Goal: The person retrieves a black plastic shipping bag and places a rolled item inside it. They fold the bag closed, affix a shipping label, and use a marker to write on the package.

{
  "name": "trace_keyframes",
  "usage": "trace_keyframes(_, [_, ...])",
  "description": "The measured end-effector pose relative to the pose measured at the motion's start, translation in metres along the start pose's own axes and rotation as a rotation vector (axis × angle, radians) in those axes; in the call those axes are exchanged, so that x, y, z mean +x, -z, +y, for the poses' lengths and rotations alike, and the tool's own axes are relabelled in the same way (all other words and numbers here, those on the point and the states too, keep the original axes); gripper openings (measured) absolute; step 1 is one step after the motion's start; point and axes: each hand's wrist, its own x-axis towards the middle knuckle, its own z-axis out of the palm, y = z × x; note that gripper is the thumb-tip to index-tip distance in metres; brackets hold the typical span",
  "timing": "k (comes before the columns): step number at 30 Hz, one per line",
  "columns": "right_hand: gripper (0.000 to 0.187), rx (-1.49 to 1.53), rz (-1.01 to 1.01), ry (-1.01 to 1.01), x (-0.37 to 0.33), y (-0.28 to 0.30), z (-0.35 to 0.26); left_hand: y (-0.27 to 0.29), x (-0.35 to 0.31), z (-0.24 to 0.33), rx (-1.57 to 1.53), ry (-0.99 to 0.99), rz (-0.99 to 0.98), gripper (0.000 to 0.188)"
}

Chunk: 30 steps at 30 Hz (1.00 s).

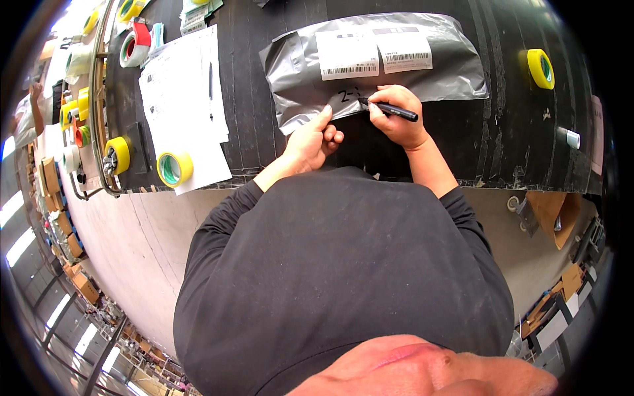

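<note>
A grey plastic mailing bag (297,72) lies on the black table, with two white barcode labels (348,56) stuck on its upper face. Its near edge is pinched by my left hand (310,142), thumb on top and the other fingers curled. My right hand (404,119) grips a black marker pen (399,112). The pen's tip meets the bag's surface beside dark handwritten marks (347,96), just below the labels.
White paper sheets (175,99) with a thin pen lie left of the bag. Tape rolls sit around: a yellow one (174,169) on the papers, a red-and-white one (135,45) behind, another yellow one (541,68) far right. A small white roll (572,138) rests near the right edge.
</note>
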Motion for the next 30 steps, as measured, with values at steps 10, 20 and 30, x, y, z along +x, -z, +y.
trace_keyframes(10, [0.018, -0.043, 0.026, 0.015, 0.0049, 0.0031, 0.0004, -0.0021, -0.0038, 0.0028, 0.021, 0.017, 0.008, 0.035])
trace_keyframes(20, [0.018, -0.064, 0.087, 0.028, 0.0028, 0.0035, 0.0042, 0.0001, -0.0006, 0.0013, 0.009, 0.007, -0.006, 0.035])
trace_keyframes(30, [0.018, -0.046, 0.076, 0.036, 0.0014, 0.0020, 0.0064, -0.0014, -0.0019, 0.0012, 0.017, -0.006, -0.006, 0.038])
